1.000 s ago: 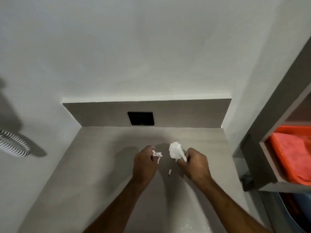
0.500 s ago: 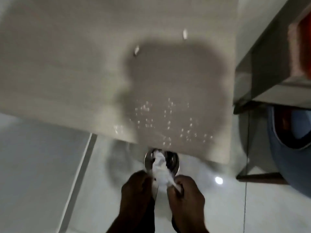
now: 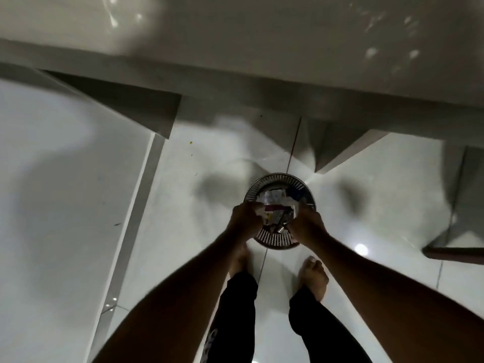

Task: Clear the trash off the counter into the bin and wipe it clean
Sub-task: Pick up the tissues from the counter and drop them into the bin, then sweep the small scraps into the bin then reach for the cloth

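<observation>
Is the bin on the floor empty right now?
No, the metal bin already holds a heap of paper and wrapper scraps, and the left hand and right hand are both over its opening.

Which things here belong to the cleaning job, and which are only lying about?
Belong to the job:
- round slotted metal bin on the floor, with mixed paper trash inside
- left hand and right hand, both over the bin
- pale grey counter above

Only lying about:
- glossy white floor tiles
- small yellowish speck on the floor
</observation>
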Demonstrator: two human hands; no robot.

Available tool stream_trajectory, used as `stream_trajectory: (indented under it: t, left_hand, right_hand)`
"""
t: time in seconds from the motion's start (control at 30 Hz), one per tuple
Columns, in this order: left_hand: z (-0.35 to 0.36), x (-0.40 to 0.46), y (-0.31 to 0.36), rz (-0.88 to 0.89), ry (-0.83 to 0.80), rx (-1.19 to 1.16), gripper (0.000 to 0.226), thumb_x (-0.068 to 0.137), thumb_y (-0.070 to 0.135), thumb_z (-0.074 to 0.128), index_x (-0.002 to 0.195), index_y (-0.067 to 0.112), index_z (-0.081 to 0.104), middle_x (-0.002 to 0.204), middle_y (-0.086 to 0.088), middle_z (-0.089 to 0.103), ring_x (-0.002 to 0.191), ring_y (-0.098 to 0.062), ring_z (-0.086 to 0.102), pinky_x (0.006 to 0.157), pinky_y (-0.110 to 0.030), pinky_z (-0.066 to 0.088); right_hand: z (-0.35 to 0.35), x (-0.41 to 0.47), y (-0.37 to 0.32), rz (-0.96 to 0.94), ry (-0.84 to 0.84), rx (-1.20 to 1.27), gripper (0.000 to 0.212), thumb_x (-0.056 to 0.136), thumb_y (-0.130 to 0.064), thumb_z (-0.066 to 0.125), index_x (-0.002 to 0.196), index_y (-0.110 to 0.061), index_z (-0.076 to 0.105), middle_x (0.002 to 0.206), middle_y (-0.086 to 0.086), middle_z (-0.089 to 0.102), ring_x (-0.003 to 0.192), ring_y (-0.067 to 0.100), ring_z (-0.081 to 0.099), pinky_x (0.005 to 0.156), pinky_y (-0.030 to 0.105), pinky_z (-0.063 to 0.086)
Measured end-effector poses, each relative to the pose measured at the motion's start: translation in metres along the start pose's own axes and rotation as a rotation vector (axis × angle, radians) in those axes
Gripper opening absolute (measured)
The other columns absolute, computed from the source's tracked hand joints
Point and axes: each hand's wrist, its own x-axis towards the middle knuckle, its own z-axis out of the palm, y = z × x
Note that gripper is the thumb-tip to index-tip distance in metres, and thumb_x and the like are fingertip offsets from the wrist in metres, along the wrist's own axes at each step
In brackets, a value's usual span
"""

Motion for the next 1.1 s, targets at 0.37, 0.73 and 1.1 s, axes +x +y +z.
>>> stream_trajectory:
  t: [0.37, 0.73, 1.1]
  left_hand:
    - [-0.146, -0.188, 0.031, 0.484, 0.470, 0.043, 0.021, 0.086, 0.009, 0.073, 0.106, 0.009, 0.076, 0.084, -0.008, 0.079, 0.061, -0.015, 0.072, 0.062, -0.023, 0.060]
    - [-0.377, -0.210, 0.216, 0.828, 0.900, -0.036, 0.021, 0.092, 0.026, 0.054, 0.080, 0.015, 0.067, 0.071, 0.002, 0.062, 0.067, -0.013, 0.055, 0.068, -0.010, 0.039]
    - [-0.372, -0.071, 0.273, 0.639, 0.742, 0.094, 0.048, 0.080, 0.048, 0.067, 0.109, 0.010, 0.065, 0.100, -0.014, 0.064, 0.096, -0.035, 0.057, 0.086, -0.041, 0.049]
  right_hand:
    - [-0.102, -0.213, -0.061, -0.241, 0.225, 0.146, 0.047, 0.095, -0.011, 0.057, 0.142, -0.014, 0.051, 0.133, 0.007, 0.065, 0.109, 0.024, 0.068, 0.096, 0.041, 0.054]
    - [-0.327, -0.331, -0.235, -0.814, 1.032, 0.303, 0.025, 0.091, -0.036, 0.068, 0.112, -0.024, 0.071, 0.097, -0.015, 0.071, 0.083, -0.003, 0.067, 0.072, 0.003, 0.049]
    - [-0.375, -0.142, -0.341, -0.326, 0.548, -0.597, 0.053, 0.100, -0.024, 0.040, 0.151, -0.017, 0.031, 0.159, 0.024, 0.025, 0.142, 0.042, 0.034, 0.117, 0.047, 0.034]
